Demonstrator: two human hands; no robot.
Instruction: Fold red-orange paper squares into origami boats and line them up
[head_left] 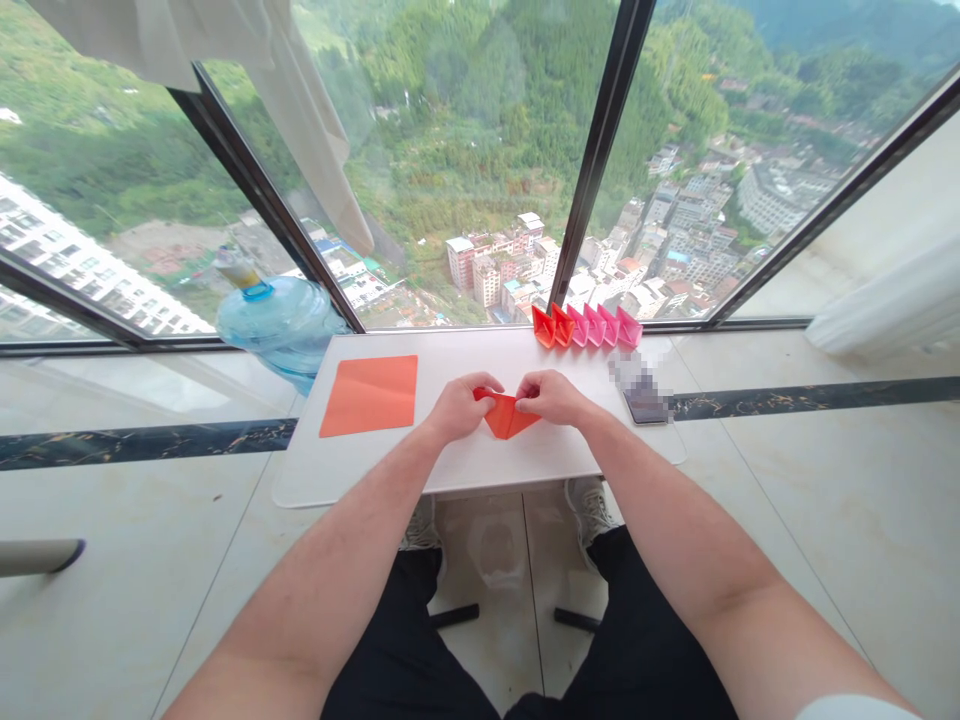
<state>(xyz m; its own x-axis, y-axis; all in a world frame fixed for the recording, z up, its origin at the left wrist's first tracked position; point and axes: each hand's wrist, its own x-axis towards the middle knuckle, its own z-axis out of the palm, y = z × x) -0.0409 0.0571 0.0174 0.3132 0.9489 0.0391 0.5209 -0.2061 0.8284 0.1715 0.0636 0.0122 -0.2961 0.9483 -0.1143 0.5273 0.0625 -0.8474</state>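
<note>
Between my hands, over the middle of the white table, is a folded piece of orange paper (pixel 507 418) with its point toward me and a crease down its centre. My left hand (pixel 466 402) pinches its left corner between thumb and fingers. On the right side, my right hand (pixel 553 397) grips the paper near its upper edge in the same way. Parts of the upper edge are hidden by my fingers. A flat orange sheet (pixel 370 396) with a faint crease lies left of my left hand. Beyond my right hand stands a row of folded paper pieces (pixel 587 327), red and pink.
The low white table (pixel 360 475) stands against large windows. A phone (pixel 646 405), partly blurred out, lies at its right end. A big blue water bottle (pixel 281 325) stands behind the left corner. My shoes (pixel 591 510) are under the front edge.
</note>
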